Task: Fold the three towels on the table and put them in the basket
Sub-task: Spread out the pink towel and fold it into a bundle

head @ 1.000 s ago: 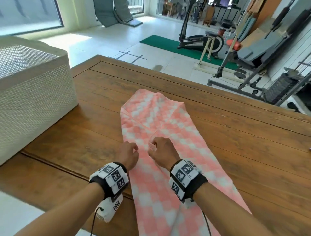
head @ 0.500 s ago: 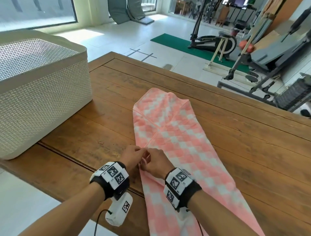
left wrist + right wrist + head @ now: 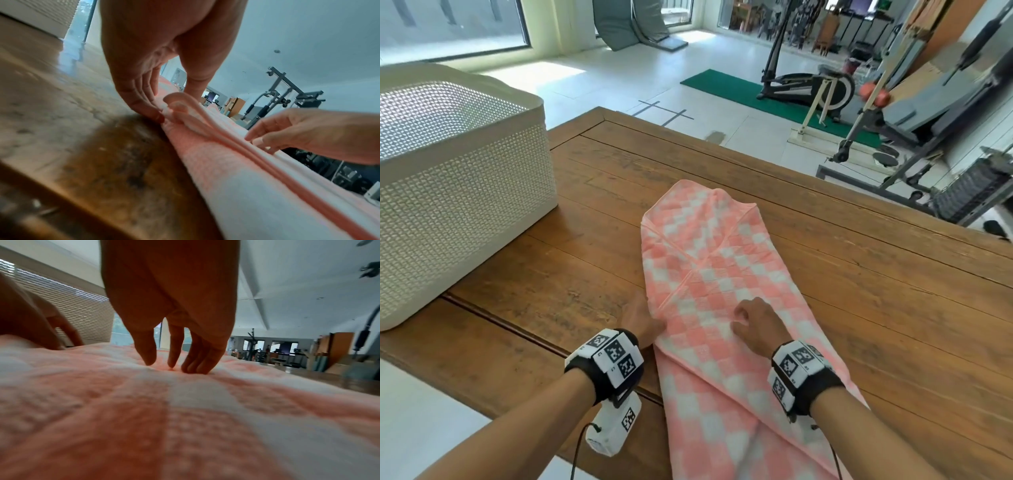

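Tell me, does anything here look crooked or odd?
The pink-and-white checked towel lies askew across the wooden table, its near end hanging over the edge; the top layer's hem runs diagonally, so the fold isn't square.

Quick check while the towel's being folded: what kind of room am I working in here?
Most likely a home gym or workout room. An exercise bike stands on a green mat, with a weight machine beside it, beyond the wooden table.
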`<move>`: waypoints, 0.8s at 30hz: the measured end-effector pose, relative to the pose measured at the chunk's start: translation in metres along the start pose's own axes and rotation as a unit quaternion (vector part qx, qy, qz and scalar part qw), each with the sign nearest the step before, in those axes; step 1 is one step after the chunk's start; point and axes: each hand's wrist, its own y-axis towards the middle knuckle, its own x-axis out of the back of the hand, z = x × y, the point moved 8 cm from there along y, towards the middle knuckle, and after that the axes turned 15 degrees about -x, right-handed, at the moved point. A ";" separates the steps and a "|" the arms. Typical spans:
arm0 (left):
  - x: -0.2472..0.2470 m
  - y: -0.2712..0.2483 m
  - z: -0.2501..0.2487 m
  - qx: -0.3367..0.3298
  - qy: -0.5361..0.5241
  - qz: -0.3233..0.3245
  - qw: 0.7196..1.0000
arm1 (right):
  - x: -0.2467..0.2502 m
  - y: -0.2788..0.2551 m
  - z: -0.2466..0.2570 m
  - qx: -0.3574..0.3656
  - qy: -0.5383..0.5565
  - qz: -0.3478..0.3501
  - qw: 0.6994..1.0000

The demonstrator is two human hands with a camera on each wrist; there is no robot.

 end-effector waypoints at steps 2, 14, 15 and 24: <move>-0.003 0.004 0.003 0.023 -0.019 0.014 0.999 | 0.013 0.010 -0.021 -0.046 0.006 -0.045 0.998; -0.010 -0.009 0.001 0.077 -0.003 -0.031 0.997 | 0.017 0.070 -0.110 -0.200 0.170 0.028 0.964; -0.009 -0.012 -0.001 0.075 0.000 -0.042 0.996 | 0.014 0.073 -0.111 -0.192 0.174 0.042 0.965; 0.021 -0.031 -0.051 0.032 -0.214 -0.216 0.952 | 0.077 0.066 -0.101 -0.105 0.409 0.085 0.902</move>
